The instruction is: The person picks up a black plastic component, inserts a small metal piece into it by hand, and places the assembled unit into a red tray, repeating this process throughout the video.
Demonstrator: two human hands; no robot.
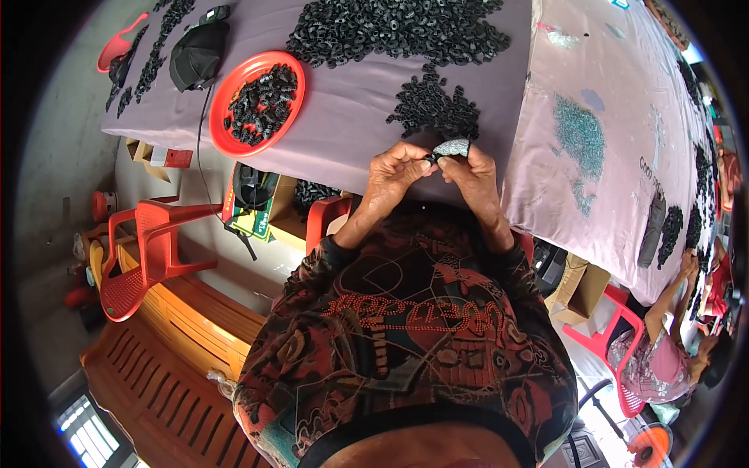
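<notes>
Near the middle of the frame, the left hand (394,173) and the right hand (468,173) were close together, fingertips almost touching. Between them sat a small black ring-shaped rubber part (431,158), pinched by the fingers of both hands. The right hand also had a pale grey cover on one fingertip (453,147). It was too small to tell just how the part was turned.

The step in hand looked like working on one little part, maybe fitting or checking it. The next move would likely call for a steady pinch and a gentle touch, since the part was tiny and easy to drop.

Just above the hands, on the purple cloth-covered surface (351,117), lay a small heap of black rubber parts (433,105). A much bigger heap of the same black parts (398,31) lay at the top middle of the frame. In the upper left sat a round red plastic plate (234,86) with more black parts in it. A black cap (199,54) lay beside the plate. A red plastic chair (148,249) stood at the left, below the surface.
</notes>
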